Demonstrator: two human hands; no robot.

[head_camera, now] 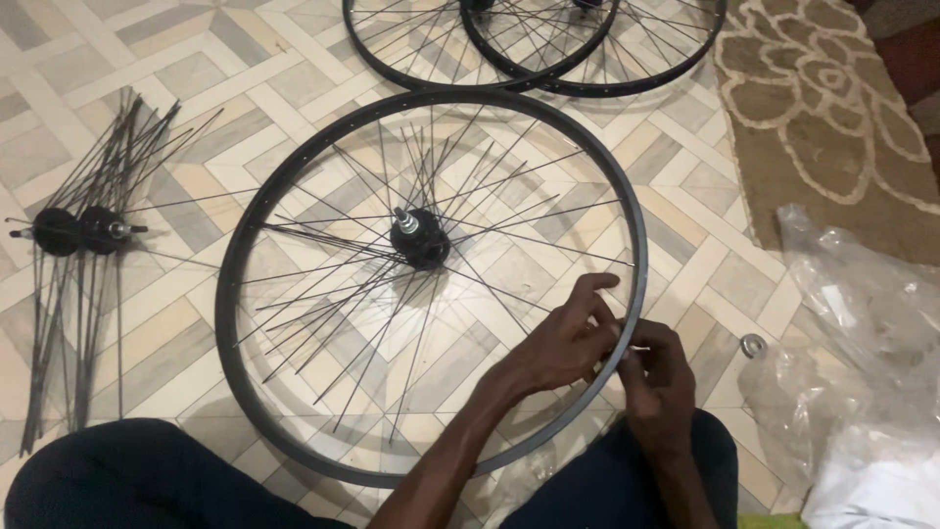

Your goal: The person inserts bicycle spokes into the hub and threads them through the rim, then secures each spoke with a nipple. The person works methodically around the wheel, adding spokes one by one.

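Spokes of thin dark steel wire [343, 323] fan out loosely from the black metal hub [421, 240] at the centre of the large black metal bicycle rim [233, 294], which lies flat on the patterned tiled floor [147, 59] between the person's knees. Most of the spokes hang unattached inside the rim, crossing one another at random angles.

The left hand [558, 343] rests on the near right section of the rim, fingers curled in a pinch at the inner edge. The right hand [658, 377] is just beside it on the outer side, fingertips closed against the same spot; a small part may sit between them, but it is too small to identify.

Handling judgement: the rim is probably stiff and light, and is best gripped across its channel section. Each spoke is probably springy, slender and easily bent, so hold it near its threaded end. The hub likely carries most of the weight.

A second bundle of loose spokes with two black hubs [73, 230] lies on the floor at left. Two further spoked wheels [548, 86] overlap at the top edge. Clear crumpled plastic bags [862, 323] and a small metal ring [753, 345] lie at right, near a brown patterned rug [832, 127].
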